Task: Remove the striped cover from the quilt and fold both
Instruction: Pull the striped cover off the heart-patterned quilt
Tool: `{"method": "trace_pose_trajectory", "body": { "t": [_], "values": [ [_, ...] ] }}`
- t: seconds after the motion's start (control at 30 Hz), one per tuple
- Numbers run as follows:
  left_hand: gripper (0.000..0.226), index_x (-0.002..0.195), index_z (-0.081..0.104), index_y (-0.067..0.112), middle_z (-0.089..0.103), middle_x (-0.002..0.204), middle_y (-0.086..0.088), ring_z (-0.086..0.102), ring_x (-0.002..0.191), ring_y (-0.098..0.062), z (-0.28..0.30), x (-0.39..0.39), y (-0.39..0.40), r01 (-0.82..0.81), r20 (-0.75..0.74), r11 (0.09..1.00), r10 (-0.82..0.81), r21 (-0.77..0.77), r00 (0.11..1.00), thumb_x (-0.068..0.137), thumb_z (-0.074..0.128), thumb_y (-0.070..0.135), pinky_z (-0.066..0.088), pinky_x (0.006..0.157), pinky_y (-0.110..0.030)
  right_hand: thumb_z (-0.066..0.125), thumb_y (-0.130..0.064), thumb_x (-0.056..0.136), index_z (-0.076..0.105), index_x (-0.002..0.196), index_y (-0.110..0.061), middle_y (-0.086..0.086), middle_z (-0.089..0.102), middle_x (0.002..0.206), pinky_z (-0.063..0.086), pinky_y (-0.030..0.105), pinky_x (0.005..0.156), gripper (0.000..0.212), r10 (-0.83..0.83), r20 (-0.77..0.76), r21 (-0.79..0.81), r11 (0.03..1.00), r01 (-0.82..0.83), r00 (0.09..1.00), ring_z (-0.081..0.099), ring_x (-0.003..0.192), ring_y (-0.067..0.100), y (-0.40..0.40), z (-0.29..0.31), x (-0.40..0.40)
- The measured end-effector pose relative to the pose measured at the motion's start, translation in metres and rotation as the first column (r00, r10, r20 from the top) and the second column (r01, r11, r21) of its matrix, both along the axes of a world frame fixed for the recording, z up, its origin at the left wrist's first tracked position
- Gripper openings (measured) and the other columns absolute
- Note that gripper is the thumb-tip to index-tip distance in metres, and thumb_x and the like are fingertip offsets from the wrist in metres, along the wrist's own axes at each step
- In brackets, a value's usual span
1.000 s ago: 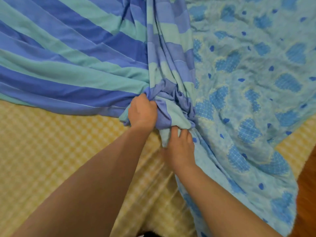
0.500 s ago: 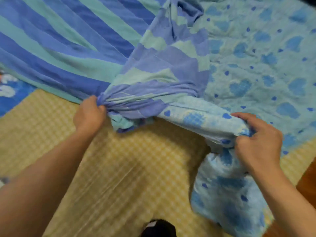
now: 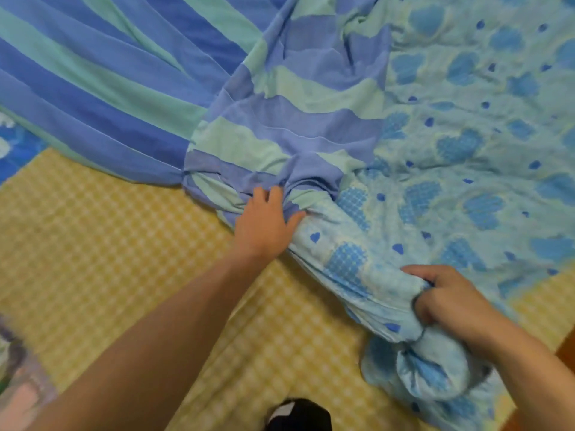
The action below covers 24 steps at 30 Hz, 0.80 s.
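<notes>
The striped cover (image 3: 130,98), in blue and mint bands, spreads over the upper left, its bunched inside-out mouth gathered at the middle. Out of that mouth comes the light blue quilt (image 3: 466,144) with darker hearts, filling the right side. My left hand (image 3: 264,222) grips the gathered edge of the cover where it meets the quilt. My right hand (image 3: 448,303) holds a twisted corner of the quilt, which hangs down past the bed's edge at the lower right.
A yellow checked mattress sheet (image 3: 118,259) lies under both. Some blue patterned fabric (image 3: 15,144) shows at the far left. A dark object (image 3: 298,415) sits at the bottom edge, and wooden floor (image 3: 567,346) shows at the right.
My hands began together at the cover's mouth, then pulled apart. Now my left hand has come back right to the bunched mouth; more quilt lies outside the cover.
</notes>
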<state>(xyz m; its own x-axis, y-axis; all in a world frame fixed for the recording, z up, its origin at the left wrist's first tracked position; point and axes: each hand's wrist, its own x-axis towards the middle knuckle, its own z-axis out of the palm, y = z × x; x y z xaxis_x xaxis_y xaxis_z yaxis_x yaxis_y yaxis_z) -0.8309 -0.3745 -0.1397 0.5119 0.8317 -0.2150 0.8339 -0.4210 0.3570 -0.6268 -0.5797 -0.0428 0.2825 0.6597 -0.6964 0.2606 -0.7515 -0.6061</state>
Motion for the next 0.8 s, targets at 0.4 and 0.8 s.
{"method": "trace_pose_trajectory", "body": {
  "t": [0.4,0.8],
  "values": [
    [0.071,0.149,0.028,0.012,0.045,0.139,-0.015,0.054,0.123,-0.033,0.072,-0.175,0.231,-0.852,-0.004,0.497,0.864,-0.165,0.504,0.09,0.066,0.022,0.05,0.101,-0.044,0.053,0.014,0.04,0.077,0.079,-0.018,-0.002,0.061,0.059,0.032,0.018,0.047,0.056,0.061,-0.23,-0.046,0.996,-0.073,0.971,0.052,0.055,0.01,-0.022,-0.014,-0.018],
    [0.06,0.146,0.047,0.017,0.06,0.139,-0.01,0.058,0.127,-0.029,0.01,0.002,-0.179,0.121,-0.08,-0.117,0.958,-0.986,0.275,0.095,0.051,0.049,0.042,0.11,-0.051,0.068,-0.013,0.08,0.073,0.101,-0.021,0.007,0.073,0.108,0.054,0.033,0.093,0.023,-0.749,0.052,0.202,0.656,0.727,0.661,0.069,0.105,0.023,-0.135,-0.057,0.015]
  ]
}}
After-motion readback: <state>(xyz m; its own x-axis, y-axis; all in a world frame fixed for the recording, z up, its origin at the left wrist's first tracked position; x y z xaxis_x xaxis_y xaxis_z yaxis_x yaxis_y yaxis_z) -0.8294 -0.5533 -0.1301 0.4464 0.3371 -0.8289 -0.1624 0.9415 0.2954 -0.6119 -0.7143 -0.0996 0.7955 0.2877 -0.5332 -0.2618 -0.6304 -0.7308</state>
